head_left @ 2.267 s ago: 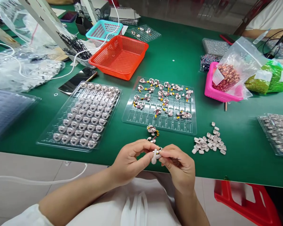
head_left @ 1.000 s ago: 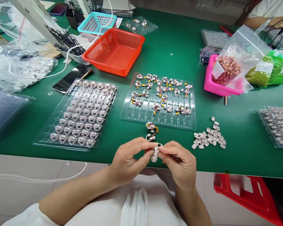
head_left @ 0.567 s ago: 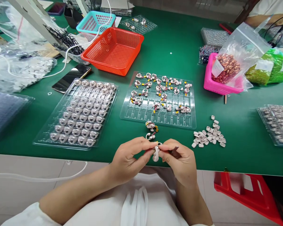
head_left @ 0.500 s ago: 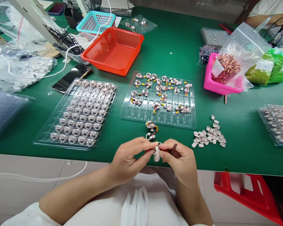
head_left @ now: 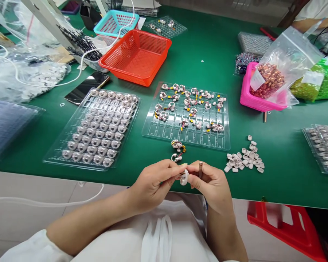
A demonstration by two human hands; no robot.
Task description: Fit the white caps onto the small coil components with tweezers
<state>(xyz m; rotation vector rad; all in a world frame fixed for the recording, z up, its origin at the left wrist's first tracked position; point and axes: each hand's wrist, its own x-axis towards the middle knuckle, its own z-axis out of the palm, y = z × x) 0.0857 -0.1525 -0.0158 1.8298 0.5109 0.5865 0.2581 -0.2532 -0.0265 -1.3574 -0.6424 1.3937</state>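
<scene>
Pinched between both hands at the table's front edge is a white curved earbud part (head_left: 184, 177). My left hand (head_left: 155, 182) grips it from the left with thumb and forefinger. From the right, my right hand (head_left: 210, 183) closes on the same part, and a thin brown stick-like tool (head_left: 200, 170) sticks up between its fingers; the tool's lower end is hidden. Just beyond my fingertips lie loose wired earbud pieces (head_left: 177, 150) with yellow strips. Behind them, a clear tray (head_left: 164, 131) carries several more wired pieces. A heap of small white caps (head_left: 244, 158) lies right of my hands.
On the left a clear tray (head_left: 53, 156) holds rows of shiny shells, near a phone (head_left: 86, 87). A red basket (head_left: 136, 58) and a blue basket (head_left: 116, 22) stand behind. A pink basket (head_left: 262, 103) with bagged copper-coloured pieces is on the right. A red stool (head_left: 287, 225) stands below.
The white earbud part has turned slightly between my fingers, showing more of its curve. The brown tool now stands more upright. The whole view has shifted a little.
</scene>
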